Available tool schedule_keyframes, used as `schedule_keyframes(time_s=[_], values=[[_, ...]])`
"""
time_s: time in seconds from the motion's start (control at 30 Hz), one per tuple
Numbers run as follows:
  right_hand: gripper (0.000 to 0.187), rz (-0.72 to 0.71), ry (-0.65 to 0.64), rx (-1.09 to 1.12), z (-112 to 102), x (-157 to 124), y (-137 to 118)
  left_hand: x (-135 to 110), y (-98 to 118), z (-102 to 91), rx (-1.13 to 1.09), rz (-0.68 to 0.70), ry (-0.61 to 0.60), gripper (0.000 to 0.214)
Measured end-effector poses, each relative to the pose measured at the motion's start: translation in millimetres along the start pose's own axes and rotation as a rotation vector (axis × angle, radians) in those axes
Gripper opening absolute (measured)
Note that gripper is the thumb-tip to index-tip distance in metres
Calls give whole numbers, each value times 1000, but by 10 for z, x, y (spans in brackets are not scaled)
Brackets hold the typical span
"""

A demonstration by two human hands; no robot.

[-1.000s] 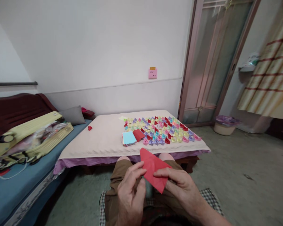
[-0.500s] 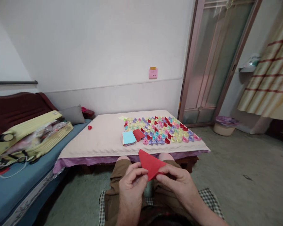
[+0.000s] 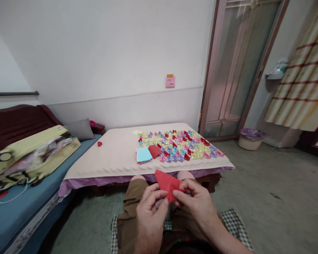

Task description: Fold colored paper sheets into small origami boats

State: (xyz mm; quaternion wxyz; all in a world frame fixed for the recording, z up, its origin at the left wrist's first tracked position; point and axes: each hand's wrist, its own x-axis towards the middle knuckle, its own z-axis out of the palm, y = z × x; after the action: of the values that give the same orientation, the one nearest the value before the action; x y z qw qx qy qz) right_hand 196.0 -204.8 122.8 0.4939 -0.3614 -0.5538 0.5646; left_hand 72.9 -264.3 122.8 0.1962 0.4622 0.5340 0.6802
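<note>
A folded sheet of red origami paper point(image 3: 167, 181) is held up above my lap between both hands. My left hand point(image 3: 151, 208) pinches its lower left edge between thumb and fingers. On the other side, my right hand point(image 3: 194, 199) grips the right corner, its thumb pressing on the front near the middle. The fingertips behind the paper are partly hidden. Beyond my knees, a stack of square paper point(image 3: 144, 154) with a light blue sheet on top lies on the cloth-covered table, beside some red paper point(image 3: 155, 151).
Many small folded paper pieces point(image 3: 178, 146) in several colours stand in rows on the table's right half. One red piece point(image 3: 99, 144) lies apart at the left. An opened yellow suitcase point(image 3: 39, 141) rests on the blue couch point(image 3: 37, 197). A lined bin point(image 3: 251, 141) stands right.
My right hand has shifted left, its thumb now further onto the paper's front. The paper's right side has been folded inward, so the triangle looks narrower.
</note>
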Motion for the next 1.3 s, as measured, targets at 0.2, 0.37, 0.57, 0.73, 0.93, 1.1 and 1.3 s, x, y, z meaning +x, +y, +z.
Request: schedule_keyframes(time_s=[0.2,0.37,0.57,0.73,0.93,1.1,1.3], values=[[29,-3,8,-44,-10,9,-24,-4,-38,16,-10,-28,-34,8],[30,9,10,-38,-8,18,-25,-5,-52,33,-18,-29,-12,7],[30,11,1,-67,-19,28,9,0,-73,47,-36,-45,20,5],[30,5,0,-51,-11,49,56,-16,-78,59,-41,-75,22,6],[30,18,59,-1,29,64,105,-8,-216,66,-89,-116,30,6],[44,-9,28,22,50,57,143,-1,-302,75,-151,-133,52,7],[45,-10,33,29,35,43,132,-7,-288,77,-156,-156,39,6]])
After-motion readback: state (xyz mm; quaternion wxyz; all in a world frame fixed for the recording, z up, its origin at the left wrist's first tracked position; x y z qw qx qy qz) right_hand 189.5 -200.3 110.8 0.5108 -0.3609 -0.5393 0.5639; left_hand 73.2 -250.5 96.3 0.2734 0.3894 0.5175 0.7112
